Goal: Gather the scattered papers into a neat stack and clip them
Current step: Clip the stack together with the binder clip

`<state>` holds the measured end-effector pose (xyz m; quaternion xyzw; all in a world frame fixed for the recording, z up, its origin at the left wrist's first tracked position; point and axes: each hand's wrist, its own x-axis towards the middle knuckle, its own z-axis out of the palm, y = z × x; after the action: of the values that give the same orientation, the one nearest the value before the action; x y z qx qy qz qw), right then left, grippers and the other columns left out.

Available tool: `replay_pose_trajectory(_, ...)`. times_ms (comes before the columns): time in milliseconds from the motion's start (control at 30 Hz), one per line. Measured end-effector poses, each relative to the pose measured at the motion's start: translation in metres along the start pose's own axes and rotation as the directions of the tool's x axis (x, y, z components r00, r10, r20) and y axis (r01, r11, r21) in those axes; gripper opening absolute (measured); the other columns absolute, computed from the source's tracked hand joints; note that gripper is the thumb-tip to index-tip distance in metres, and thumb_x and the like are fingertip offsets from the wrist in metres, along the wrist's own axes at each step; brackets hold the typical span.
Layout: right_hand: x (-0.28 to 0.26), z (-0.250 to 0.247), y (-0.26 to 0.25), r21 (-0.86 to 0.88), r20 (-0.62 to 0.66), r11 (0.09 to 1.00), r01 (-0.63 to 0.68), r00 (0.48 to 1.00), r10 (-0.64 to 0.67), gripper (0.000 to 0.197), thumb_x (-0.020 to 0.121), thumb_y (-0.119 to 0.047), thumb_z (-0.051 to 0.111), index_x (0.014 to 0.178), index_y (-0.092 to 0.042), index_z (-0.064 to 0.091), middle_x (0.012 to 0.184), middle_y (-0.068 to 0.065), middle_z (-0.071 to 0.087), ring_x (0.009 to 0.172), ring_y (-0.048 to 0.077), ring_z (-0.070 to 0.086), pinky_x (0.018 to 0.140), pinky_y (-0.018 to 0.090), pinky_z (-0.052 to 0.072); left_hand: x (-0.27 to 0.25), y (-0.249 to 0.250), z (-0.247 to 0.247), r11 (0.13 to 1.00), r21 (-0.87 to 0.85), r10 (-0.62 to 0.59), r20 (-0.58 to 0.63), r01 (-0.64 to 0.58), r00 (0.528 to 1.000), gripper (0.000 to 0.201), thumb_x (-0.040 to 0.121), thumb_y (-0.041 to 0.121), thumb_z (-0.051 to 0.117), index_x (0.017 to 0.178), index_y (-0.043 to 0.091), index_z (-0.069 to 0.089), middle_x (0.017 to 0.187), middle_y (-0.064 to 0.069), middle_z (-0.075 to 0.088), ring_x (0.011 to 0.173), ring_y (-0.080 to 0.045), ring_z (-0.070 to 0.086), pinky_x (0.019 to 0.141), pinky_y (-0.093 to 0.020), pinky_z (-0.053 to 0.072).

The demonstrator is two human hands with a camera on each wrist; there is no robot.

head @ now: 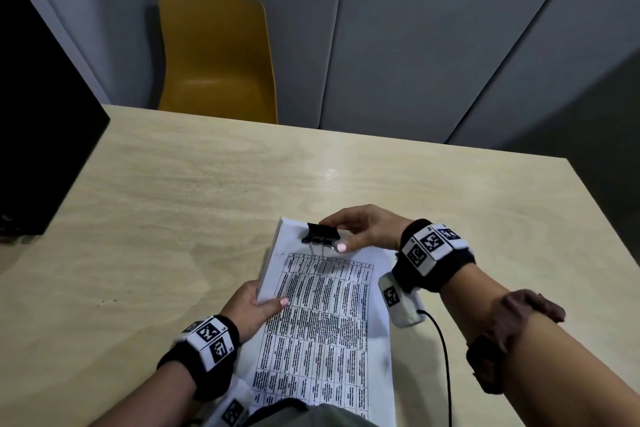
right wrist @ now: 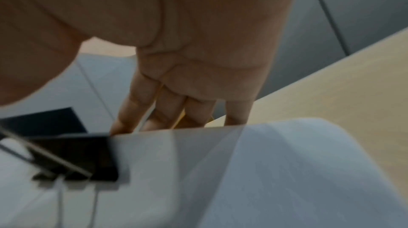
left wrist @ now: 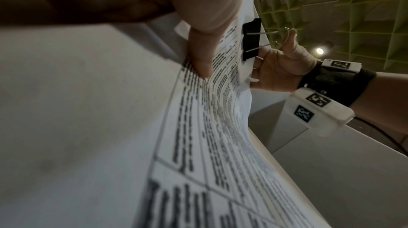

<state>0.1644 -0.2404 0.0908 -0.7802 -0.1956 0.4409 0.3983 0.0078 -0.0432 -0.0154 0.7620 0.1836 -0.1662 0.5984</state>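
From above, the head view takes in the whole pale wooden table (head: 242, 191), a mustard-yellow plastic chair (head: 218, 55) behind its far edge and a black box-like object (head: 38, 114) at the left edge; neither wrist view shows the chair. The left wrist view, looking up, alone shows a ceiling of green foam wedges (left wrist: 364, 13) with one round lamp (left wrist: 319, 50). The right wrist view is blurred and shows mainly the palm, the clip and white sheet.

There is one stack of white printed papers (head: 322, 322), its top sheet covered by a black-lined table of text, and one black metal binder clip (head: 322, 234) with two silver wire handles, seated on the stack's far short edge. The stack is held tilted above the table, near its front edge, with the far end raised.

The left hand (head: 254, 308) grips the stack's left long edge, thumb on top of the printed sheet and fingers curled beneath. The right hand (head: 363, 229) is at the clipped end: its thumb (head: 341, 247) touches the tip of a wire handle (left wrist: 284, 31), while its straight fingers (right wrist: 167, 113) reach down behind the papers' far edge beside the clip. How firmly it holds I cannot tell.

Each wrist wears a black band with white marker-printed blocks (head: 433, 246), two bands in all.
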Motion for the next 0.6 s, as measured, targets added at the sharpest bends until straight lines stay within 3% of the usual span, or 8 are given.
replay_pose_trajectory(100, 0.005, 0.012, -0.001, -0.120, -0.038, 0.992, 0.026, 0.999, -0.031, 0.055, 0.065, -0.016, 0.083, 0.112, -0.023, 0.055, 0.116, -0.001, 0.061, 0.116, 0.019, 0.054, 0.104, 0.038, 0.039, 0.000, -0.001, 0.000, 1.000, 0.005, -0.008, -0.008, 0.008, 1.000, 0.008, 0.084, 0.020, 0.064, 0.090, 0.017, 0.061, 0.078, 0.005, 0.064, 0.079, -0.013, 0.059, 0.080, -0.032, 0.047)
replay_pose_trajectory(200, 0.013, 0.027, -0.001, -0.244, -0.129, 0.969, 0.040, 0.989, -0.073, 0.045, 0.061, -0.022, 0.085, 0.093, -0.022, 0.054, 0.088, -0.007, 0.060, 0.089, 0.016, 0.058, 0.080, 0.030, 0.048, -0.002, 0.001, 0.001, 1.000, -0.018, -0.007, -0.004, 0.007, 1.000, 0.014, 0.084, 0.020, 0.063, 0.097, 0.015, 0.063, 0.084, 0.002, 0.066, 0.085, -0.016, 0.061, 0.083, -0.033, 0.046)
replay_pose_trajectory(300, 0.016, 0.033, 0.002, -0.251, -0.233, 0.967, 0.049, 0.966, -0.109, 0.033, 0.062, -0.023, 0.084, 0.070, -0.023, 0.052, 0.069, -0.008, 0.057, 0.069, 0.014, 0.054, 0.063, 0.025, 0.043, -0.006, 0.003, 0.002, 0.999, -0.038, 0.001, 0.003, 0.000, 1.000, 0.009, 0.085, 0.019, 0.062, 0.091, 0.025, 0.061, 0.089, 0.002, 0.068, 0.088, -0.014, 0.062, 0.086, -0.034, 0.046)
replay_pose_trajectory(400, 0.015, 0.034, 0.001, -0.280, -0.288, 0.959, 0.040, 0.950, -0.123, 0.035, 0.063, -0.027, 0.084, 0.063, -0.025, 0.049, 0.068, -0.006, 0.056, 0.070, 0.016, 0.054, 0.065, 0.028, 0.045, -0.006, 0.005, 0.003, 0.999, -0.035, 0.006, -0.002, -0.006, 1.000, 0.012, 0.085, 0.020, 0.062, 0.092, 0.028, 0.058, 0.094, 0.002, 0.068, 0.091, -0.015, 0.061, 0.090, -0.036, 0.046)
replay_pose_trajectory(500, 0.018, 0.041, 0.000, -0.386, -0.313, 0.922, 0.040, 0.934, -0.171, 0.039, 0.066, -0.032, 0.081, 0.065, -0.030, 0.042, 0.075, -0.004, 0.058, 0.076, 0.021, 0.057, 0.071, 0.032, 0.048, -0.005, 0.004, 0.002, 1.000, -0.014, -0.004, -0.003, 0.004, 1.000, 0.007, 0.084, 0.020, 0.063, 0.090, 0.021, 0.059, 0.080, 0.006, 0.063, 0.080, -0.012, 0.058, 0.087, -0.038, 0.046)
replay_pose_trajectory(600, 0.021, 0.050, 0.002, -0.500, -0.350, 0.866, 0.023, 0.909, -0.226, 0.031, 0.070, -0.035, 0.077, 0.079, -0.025, 0.048, 0.085, -0.001, 0.063, 0.085, 0.024, 0.059, 0.077, 0.032, 0.046, -0.005, 0.000, -0.001, 1.000, 0.000, -0.020, -0.003, 0.020, 1.000, 0.010, 0.083, 0.024, 0.065, 0.089, 0.018, 0.059, 0.075, 0.007, 0.060, 0.077, -0.013, 0.057, 0.087, -0.040, 0.047)
